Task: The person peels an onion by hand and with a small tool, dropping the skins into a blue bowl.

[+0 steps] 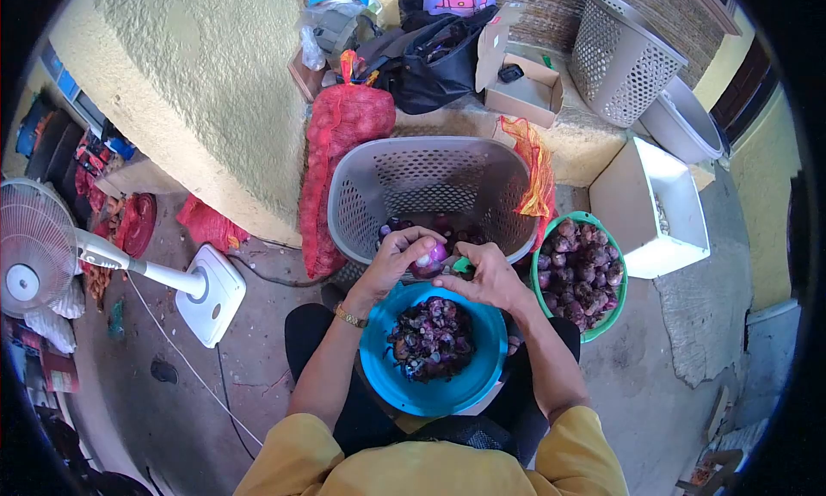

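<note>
Over the blue bowl, at lap level: red onion (429, 258), held just in front of the near rim of the grey basket (370, 195) and above the far rim of the blue bowl (383, 358).
Left hand (394, 257): curled over the onion from above, fingers wrapped on its top and far side; gold bracelet (350, 316) at the wrist.
Right hand (489, 279): closed round a small green-handled tool (462, 264); blade not visible; thumb side just beside the onion.
Onion, appearance: rounded, glossy purple, with a paler pink-white patch facing up; the visible side looks mostly free of dry outer skin.
Onion, weight and stiffness: judged light and firm, unlikely to crush under normal finger pressure.
Onion, surface: judged slick where the bare layer shows; any papery skin is likely to slide or tear under the fingers.
Onion, hold point: judged best across the widest part, thumb opposing fingers, root and neck ends left free; a pinch at either end risks the bulb squirting out.
Blue bowl, contents: heap of dark purple peelings (433, 337).
Grey basket, contents: a few purple onions at the bottom, partly hidden by the hands.
Green bowl (582, 215): to the right, just beside the right forearm; full of dull, skin-on onions.
Red mesh sack (340, 152): leaning on the yellow wall (198, 92), left of the basket.
Pedestal fan (39, 255): well apart, far left.
</note>
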`<state>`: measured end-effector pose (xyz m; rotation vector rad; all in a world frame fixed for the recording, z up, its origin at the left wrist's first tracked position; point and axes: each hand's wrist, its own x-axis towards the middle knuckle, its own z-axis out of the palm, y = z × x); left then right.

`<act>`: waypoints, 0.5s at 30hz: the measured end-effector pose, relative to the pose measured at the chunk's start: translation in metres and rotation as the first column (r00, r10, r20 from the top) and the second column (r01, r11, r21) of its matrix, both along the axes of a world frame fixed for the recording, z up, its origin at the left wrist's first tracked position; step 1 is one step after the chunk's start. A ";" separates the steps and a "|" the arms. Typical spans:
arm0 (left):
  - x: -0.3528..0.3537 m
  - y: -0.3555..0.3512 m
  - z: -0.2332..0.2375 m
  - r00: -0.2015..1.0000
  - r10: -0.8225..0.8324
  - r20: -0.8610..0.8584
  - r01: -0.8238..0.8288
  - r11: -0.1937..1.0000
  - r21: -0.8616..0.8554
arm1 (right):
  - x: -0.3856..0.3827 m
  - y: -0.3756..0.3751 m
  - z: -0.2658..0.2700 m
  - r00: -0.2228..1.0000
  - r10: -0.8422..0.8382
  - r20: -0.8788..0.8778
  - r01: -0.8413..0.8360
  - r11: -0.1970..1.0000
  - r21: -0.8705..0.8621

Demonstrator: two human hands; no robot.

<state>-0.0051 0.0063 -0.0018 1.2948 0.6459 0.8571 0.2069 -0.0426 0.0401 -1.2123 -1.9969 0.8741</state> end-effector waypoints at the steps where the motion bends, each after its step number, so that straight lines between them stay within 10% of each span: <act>1: 0.000 -0.001 0.002 1.000 -0.016 -0.025 0.015 1.000 -0.022 | 0.000 0.001 -0.002 1.000 0.000 -0.001 0.000 1.000 0.001; 15: 0.000 -0.001 0.007 0.997 -0.022 -0.080 0.021 1.000 -0.010 | -0.004 0.000 0.004 0.996 0.002 0.094 0.002 0.999 -0.048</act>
